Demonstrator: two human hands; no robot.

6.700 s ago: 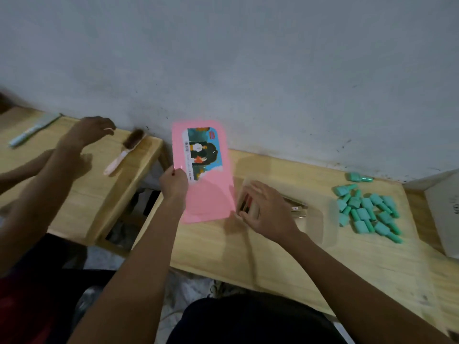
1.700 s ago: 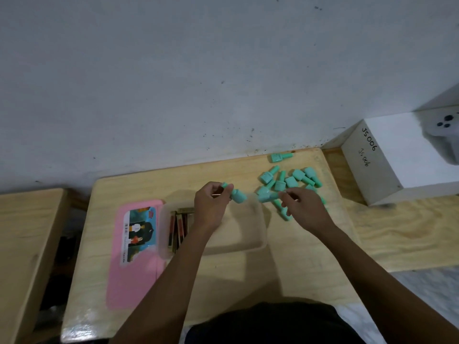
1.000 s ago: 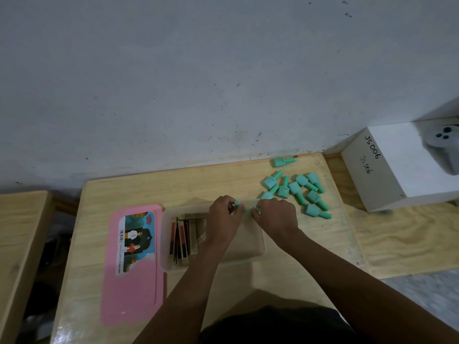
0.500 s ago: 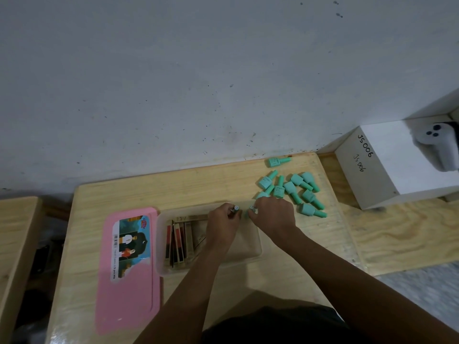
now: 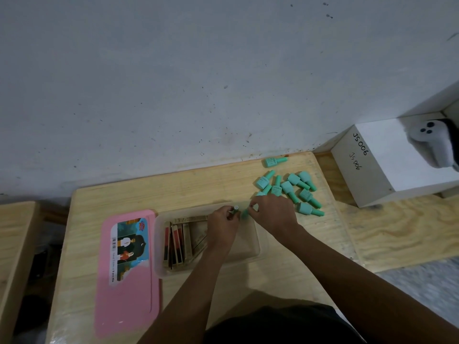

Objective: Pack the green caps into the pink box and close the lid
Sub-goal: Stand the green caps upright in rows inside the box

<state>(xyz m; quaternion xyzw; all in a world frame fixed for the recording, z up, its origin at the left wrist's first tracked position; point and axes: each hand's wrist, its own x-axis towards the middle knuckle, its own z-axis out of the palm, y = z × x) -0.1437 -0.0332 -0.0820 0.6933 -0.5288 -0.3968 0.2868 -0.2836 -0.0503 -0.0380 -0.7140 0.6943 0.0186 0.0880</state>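
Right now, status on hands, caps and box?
Left hand and right hand each pinch a cap over the clear box. Loose green caps wait right. Pink lid off, left. Nothing blocking.

A scuffed grey wall (image 5: 198,83) rises behind the pale wooden table (image 5: 198,184), dimly lit.

**Both hands at the far edge of the clear box**

The left hand (image 5: 223,225) and right hand (image 5: 272,214) meet over the far rim of the clear box (image 5: 250,254), each pinching a green cap (image 5: 244,212). The pink lid (image 5: 129,294) lies flat just left of the box. More green caps (image 5: 289,188) lie scattered beyond the box's far right corner, on the wooden table (image 5: 198,184).
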